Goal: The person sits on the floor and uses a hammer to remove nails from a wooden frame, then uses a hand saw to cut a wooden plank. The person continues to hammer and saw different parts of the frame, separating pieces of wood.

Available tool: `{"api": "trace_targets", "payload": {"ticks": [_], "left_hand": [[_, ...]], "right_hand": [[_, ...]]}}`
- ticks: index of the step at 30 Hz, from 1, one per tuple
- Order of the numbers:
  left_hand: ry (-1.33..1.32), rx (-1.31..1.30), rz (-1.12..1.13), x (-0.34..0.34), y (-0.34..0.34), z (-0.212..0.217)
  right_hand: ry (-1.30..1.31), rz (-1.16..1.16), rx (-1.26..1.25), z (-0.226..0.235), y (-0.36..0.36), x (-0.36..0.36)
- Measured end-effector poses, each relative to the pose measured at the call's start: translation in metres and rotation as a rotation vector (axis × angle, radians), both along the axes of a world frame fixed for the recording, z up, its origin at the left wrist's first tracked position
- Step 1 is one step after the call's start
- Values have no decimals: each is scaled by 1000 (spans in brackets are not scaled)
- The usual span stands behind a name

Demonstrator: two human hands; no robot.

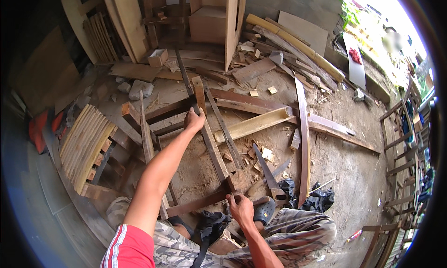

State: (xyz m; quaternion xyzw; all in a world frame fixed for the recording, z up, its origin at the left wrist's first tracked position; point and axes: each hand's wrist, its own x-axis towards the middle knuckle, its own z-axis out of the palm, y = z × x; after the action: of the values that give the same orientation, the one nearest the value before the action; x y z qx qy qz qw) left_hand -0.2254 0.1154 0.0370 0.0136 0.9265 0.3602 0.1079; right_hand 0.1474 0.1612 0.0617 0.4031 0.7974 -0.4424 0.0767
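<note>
Far left: stack of curved slats (86, 144) lies on floor, well apart from your hands.
Left hand: your left hand (193, 120) is closed round far end of wooden frame (209, 142), arm stretched out.
Frame: lies across dirt floor, near end by your knees.
Right hand: your right hand (240, 207) grips frame's near corner, fingers curled.
Right: handsaw (267, 172) just beside it; long curved plank (303, 137) beyond.

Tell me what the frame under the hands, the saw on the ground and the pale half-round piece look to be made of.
Frame: dark, unfinished wood, judging by its rough, dull bars; left hand grips its far end, right hand its near corner.
Saw: greyish blade, probably steel; handle material unclear.
Half-round piece: pale yellow, hollowed along its length, likely split bamboo.
</note>
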Motion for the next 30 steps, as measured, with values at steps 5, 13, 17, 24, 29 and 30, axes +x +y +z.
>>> {"api": "trace_targets", "payload": {"ticks": [5,13,17,24,29,30], "left_hand": [[247,176,-32,-18,-14,-9],[320,-260,-211,-95,-39,22],[476,-425,-497,-124,-42,40],[516,-736,-1005,-176,-26,58],[400,-1069,-1219,-198,2,74],[386,-1049,-1250,-199,6,77]], "right_hand": [[-33,41,-31,3,5,-4],[-35,90,-31,6,11,-6],[-237,136,-50,20,18,-15],[-103,174,-80,16,28,-14],[-71,287,-58,26,35,-24],[-49,347,-13,23,37,-22]]}}
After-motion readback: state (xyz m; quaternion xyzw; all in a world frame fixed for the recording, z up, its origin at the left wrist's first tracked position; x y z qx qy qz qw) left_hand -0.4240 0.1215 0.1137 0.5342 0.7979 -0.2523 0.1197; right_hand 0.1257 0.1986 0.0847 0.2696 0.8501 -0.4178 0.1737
